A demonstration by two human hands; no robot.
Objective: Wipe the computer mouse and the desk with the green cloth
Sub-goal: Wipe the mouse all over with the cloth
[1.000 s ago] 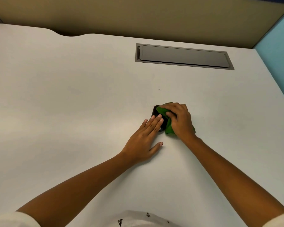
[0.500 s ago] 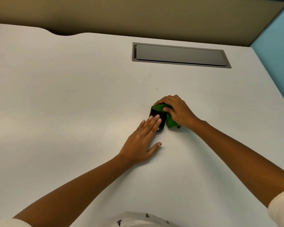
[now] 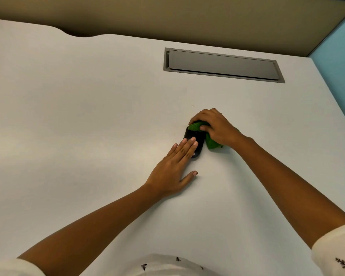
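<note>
Fingers: those of the right hand (image 3: 217, 127) are curled shut around the bunched green cloth (image 3: 212, 142); those of the left hand (image 3: 174, 166) are laid out flat and nearly straight, gripping nothing, with the fingertips (image 3: 192, 139) pressed on the near part of the computer mouse (image 3: 195, 141).

Desk (image 3: 88, 116): a wide pale surface, on which both forearms are extended. A grey recessed cable hatch (image 3: 223, 65) is set into its far side, well apart from the work.

Green cloth: held against the far end and right flank of the mouse, part of it trailing onto the desk beneath the right palm.

Computer mouse: black, lying flat on the desk right of centre, pinned between the two hands.

Speck (image 3: 193, 106): a small dark mark on the desk, just beyond the right hand.

Step in hand, as judged: the mouse is being wiped while it is steadied. The desk is not yet wiped. The next move calls for the cloth to be drawn along the remaining mouse surface, the left fingertips being shifted clear, then spread over the desk.
</note>
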